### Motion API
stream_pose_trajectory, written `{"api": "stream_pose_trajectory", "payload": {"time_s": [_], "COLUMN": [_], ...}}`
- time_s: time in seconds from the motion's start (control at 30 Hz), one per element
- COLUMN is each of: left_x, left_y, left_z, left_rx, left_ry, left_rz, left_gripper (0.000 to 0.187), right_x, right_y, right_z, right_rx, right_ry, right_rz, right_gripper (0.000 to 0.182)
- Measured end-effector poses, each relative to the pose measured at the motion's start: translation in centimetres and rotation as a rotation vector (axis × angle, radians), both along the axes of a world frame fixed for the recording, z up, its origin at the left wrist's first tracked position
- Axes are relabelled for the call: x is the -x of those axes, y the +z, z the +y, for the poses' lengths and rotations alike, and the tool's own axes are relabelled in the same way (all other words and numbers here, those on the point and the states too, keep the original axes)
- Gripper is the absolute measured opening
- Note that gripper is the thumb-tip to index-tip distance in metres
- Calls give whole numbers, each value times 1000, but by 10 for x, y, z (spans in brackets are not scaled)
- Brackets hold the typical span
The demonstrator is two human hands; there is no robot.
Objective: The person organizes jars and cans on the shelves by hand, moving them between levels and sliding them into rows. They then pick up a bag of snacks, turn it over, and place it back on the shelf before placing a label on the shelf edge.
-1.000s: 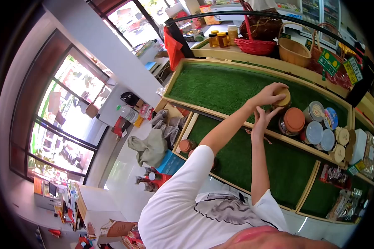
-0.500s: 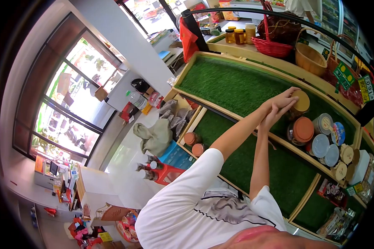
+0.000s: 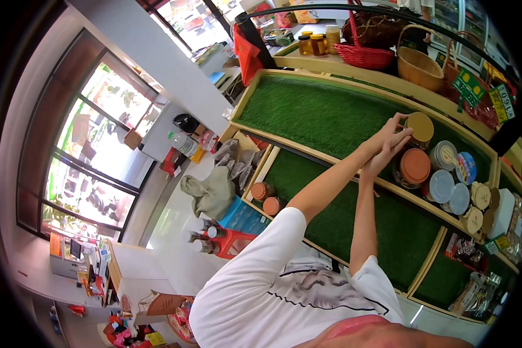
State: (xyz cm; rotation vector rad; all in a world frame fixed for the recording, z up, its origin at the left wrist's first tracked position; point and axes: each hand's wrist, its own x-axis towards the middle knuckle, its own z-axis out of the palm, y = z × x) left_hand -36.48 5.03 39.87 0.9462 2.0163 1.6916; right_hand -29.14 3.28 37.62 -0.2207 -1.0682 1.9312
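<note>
"What differs from a second ago?"
"The left hand (image 3: 381,141) covered part of the gold-lidded jar's top; now that jar (image 3: 419,129) shows its whole lid and stands farther back in the upper tray (image 3: 313,110). Both hands' fingers bend partway by its near side, the right hand (image 3: 381,158) lower; they overlap, so whether either grips cannot be told."
"And the room?"
"A white pillar (image 3: 133,46), a window (image 3: 93,145), then two turf-lined, wood-rimmed trays, the lower (image 3: 403,232) partly hidden by the forearms (image 3: 336,180)."
"What crowds the jar?"
"A wooden basket (image 3: 419,68) stands behind, an orange-lidded jar (image 3: 414,165) just beside, a silver tin (image 3: 444,155) near."
</note>
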Motion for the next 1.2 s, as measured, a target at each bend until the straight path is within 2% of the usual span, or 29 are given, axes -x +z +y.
{"api": "stream_pose_trajectory", "payload": {"time_s": [0.17, 0.27, 0.37, 0.47, 0.53, 0.6, 0.7, 0.83, 0.97, 1.0, 1.1, 1.2], "left_x": [11, -6, -26, -44, -55, -63, -69, -82, -72, -72, -72, -71], "left_y": [-13, 4, 7, -11, -23, -32, -68, -84, -94, -96, -101, -104], "left_z": [-7, -23, -49, -85, -116, -152, -195, -211, -193, -192, -194, -196], "left_rx": [16, 93, 45, 56, 65, 180, 640, 642, 706, 709, 678, 637], "left_ry": [-106, -89, -48, 135, 283, 334, 407, 450, 494, 504, 523, 531], "left_rz": [-27, -15, 52, 282, 452, 477, 628, 731, 686, 697, 747, 781], "left_gripper": [60, 57, 53, 48, 44, 44, 43, 40, 39, 39, 38, 38], "right_x": [-17, -20, -9, -8, -2, 3, 0, -5, -6, -8, -8, -6], "right_y": [-13, -35, -69, -59, -73, -77, -75, -74, -70, -70, -68, -73], "right_z": [-9, -12, -1, 10, 6, 5, -11, -23, -29, -30, -27, -25], "right_rx": [-111, -175, -417, -610, -733, -891, -1111, -1343, -1384, -1398, -1455, -1474], "right_ry": [6, -6, -1, 272, 170, 148, 76, -52, -51, -117, -52, -13], "right_rz": [-97, -139, -273, -606, -636, -709, -808, -873, -948, -910, -943, -864], "right_gripper": [65, 62, 55, 47, 44, 44, 43, 40, 34, 30, 31, 34]}}
